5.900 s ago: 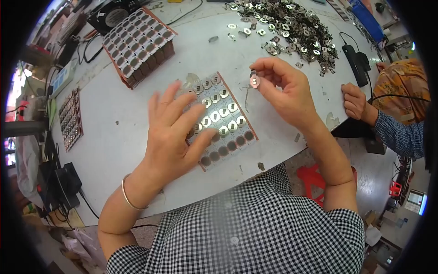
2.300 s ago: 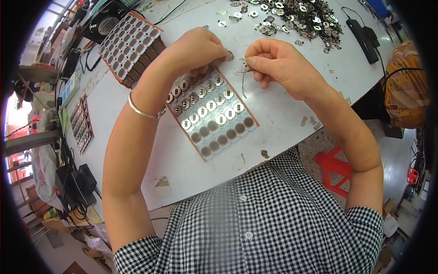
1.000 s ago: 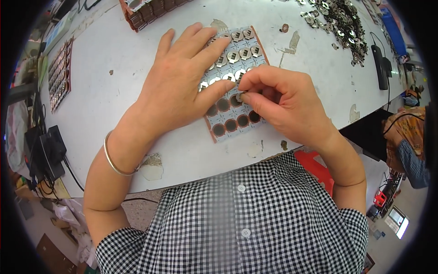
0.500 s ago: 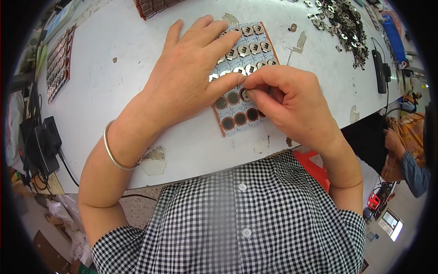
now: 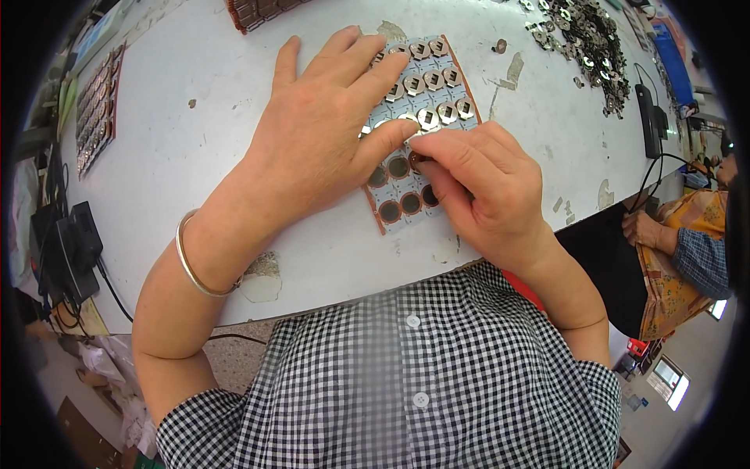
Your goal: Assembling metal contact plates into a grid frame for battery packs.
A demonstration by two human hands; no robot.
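Observation:
On the white table (image 5: 183, 148), a pale circuit board panel (image 5: 397, 187) with copper-coloured edges lies under both hands. Its far rows carry shiny metal clips (image 5: 428, 119) with dark square openings, while the near rows show bare dark round pads (image 5: 411, 203). My left hand (image 5: 308, 129) rests flat across the panel's left side, fingers spread, covering some clips. Its thumb reaches toward my right hand (image 5: 496, 184). Right thumb and index finger are pinched together low over the upper row of round pads; what they hold is mostly hidden by the fingertips.
A heap of loose metal clips (image 5: 601, 62) lies at the far right. Another panel with clips (image 5: 100, 109) is at the left, and brown panels (image 5: 269, 9) sit at the far edge. Black adapters (image 5: 74, 242) and cables lie left. A co-worker's hand (image 5: 650, 233) shows at right.
My right hand has turned slightly and shifted a little downward and left, its pinch staying at the same row. The left hand stays on the panel. The co-worker's hand has moved left.

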